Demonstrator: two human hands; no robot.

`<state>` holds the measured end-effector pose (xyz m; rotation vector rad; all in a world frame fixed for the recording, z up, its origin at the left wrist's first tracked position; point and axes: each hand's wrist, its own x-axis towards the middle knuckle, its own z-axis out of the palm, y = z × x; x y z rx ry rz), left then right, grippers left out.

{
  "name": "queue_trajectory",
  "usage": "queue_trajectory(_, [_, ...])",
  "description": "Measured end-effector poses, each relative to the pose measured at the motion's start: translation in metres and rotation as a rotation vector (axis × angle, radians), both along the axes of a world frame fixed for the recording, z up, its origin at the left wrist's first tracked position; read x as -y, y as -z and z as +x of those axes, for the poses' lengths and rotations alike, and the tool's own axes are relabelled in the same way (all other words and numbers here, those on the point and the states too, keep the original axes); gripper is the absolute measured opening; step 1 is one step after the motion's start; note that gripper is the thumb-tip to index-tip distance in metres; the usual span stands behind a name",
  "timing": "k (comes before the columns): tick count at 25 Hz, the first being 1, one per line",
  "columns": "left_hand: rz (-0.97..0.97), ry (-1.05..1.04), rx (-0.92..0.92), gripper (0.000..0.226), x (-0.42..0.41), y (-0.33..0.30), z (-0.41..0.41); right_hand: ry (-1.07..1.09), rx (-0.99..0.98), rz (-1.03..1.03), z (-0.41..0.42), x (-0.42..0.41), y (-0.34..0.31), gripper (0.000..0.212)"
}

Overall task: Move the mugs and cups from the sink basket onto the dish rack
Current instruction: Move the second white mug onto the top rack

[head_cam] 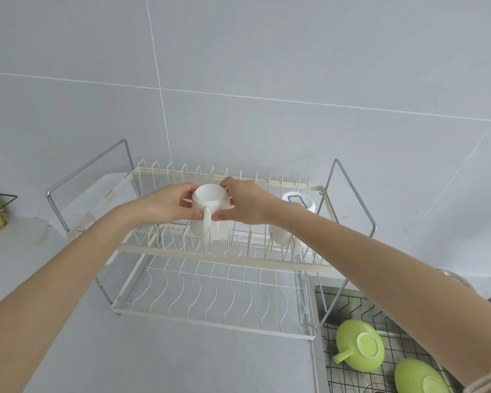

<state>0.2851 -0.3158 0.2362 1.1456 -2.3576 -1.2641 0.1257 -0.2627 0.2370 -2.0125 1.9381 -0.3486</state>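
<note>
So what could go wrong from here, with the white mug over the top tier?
1. Both hands, left hand and right hand, hold the inverted white mug by its base; it could tip between the upper-tier prongs.
2. It might knock the neighbouring white cup.

2 mugs point(210, 211) sit on the rack's point(210, 252) upper tier; sink basket point(380, 316) lies right.

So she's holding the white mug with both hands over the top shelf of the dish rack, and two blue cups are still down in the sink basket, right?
Not quite: the head view shows the two cups in the sink basket are green, not blue. The rest holds: left hand and right hand hold the white mug over the dish rack top shelf.
</note>
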Motion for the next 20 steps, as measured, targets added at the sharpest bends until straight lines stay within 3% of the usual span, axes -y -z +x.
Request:
queue_trajectory(14, [-0.031,-0.031,0.066,0.051,0.003,0.001,-0.002,0.014,-0.003,0.029,0.003,-0.001,-0.002,0.062])
queue_trajectory(20, [-0.145,-0.018,0.234,0.062,0.004,-0.007,0.006,-0.023,-0.125,0.027,-0.006,-0.018,-0.016,0.07])
